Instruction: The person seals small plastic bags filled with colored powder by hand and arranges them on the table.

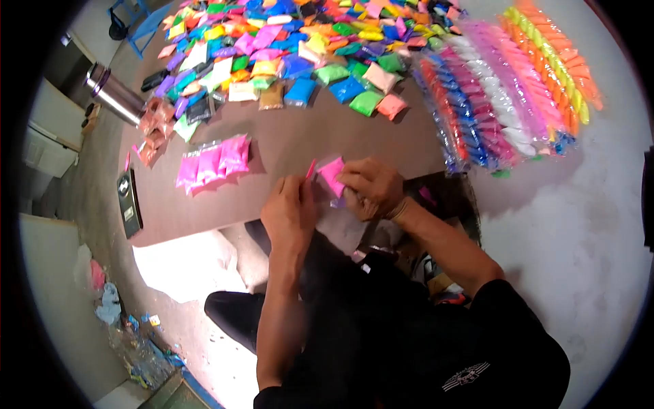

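Observation:
My left hand (289, 213) is closed in a pinch at the table's front edge, with a thin pink stick (310, 169) rising from its fingertips. Just to the right, my right hand (375, 185) grips a small pink packet (332, 177) by its right side. The packet and the stick are close together, with a narrow gap between them. On the table to the left lies a row of joined pink packets (214, 163) in clear film. My right fingers hide part of the held packet.
Many colourful packets (300, 66) cover the back of the brown table (286, 133). Long strips of joined packets (501, 88) lie at the right. A metal flask (114, 94), brown packets (157, 123) and a black phone-like object (129, 203) are at the left. Plastic scraps (139, 354) litter the floor.

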Demonstrator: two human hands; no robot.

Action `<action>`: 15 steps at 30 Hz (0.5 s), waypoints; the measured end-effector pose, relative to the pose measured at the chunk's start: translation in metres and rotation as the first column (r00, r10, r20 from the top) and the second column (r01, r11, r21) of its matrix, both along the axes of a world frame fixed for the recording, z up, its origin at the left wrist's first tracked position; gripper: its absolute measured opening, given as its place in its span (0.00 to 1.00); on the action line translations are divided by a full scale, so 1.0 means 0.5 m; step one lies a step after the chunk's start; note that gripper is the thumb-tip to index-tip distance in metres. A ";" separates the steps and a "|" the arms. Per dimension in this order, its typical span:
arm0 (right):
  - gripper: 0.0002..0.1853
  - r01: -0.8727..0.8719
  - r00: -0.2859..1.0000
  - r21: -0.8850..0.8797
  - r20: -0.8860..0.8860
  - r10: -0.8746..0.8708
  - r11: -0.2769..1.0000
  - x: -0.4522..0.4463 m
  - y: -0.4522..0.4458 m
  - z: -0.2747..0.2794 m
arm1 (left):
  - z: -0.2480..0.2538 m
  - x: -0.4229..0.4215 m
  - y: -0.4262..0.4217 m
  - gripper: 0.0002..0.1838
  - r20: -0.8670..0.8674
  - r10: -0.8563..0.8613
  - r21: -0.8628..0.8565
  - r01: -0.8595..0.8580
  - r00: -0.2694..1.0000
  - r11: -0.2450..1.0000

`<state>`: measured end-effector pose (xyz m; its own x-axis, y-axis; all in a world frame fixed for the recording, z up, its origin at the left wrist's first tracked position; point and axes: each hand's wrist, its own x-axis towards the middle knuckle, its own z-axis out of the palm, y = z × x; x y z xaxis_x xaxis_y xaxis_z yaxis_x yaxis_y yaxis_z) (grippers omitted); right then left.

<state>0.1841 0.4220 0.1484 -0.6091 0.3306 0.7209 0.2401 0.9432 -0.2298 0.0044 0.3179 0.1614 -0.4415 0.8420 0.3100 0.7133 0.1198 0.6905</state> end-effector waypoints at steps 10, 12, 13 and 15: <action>0.14 0.059 0.997 -0.007 0.042 -0.058 0.998 0.000 -0.007 0.018 | 0.007 0.014 0.019 0.03 -0.016 -0.113 0.067 0.114 0.993 0.991; 0.14 0.070 0.996 0.006 0.050 -0.070 0.998 0.001 -0.009 0.019 | 0.009 0.001 0.029 0.03 -0.017 -0.098 0.057 0.099 0.995 0.993; 0.15 0.072 0.996 0.012 0.054 -0.073 0.997 -0.002 -0.009 0.020 | 0.012 -0.006 0.034 0.03 -0.022 -0.100 0.066 0.101 0.995 0.993; 0.15 0.078 0.996 0.024 0.044 -0.079 0.997 -0.005 -0.009 0.017 | 0.018 -0.020 0.041 0.03 -0.034 -0.099 0.039 0.100 0.994 0.994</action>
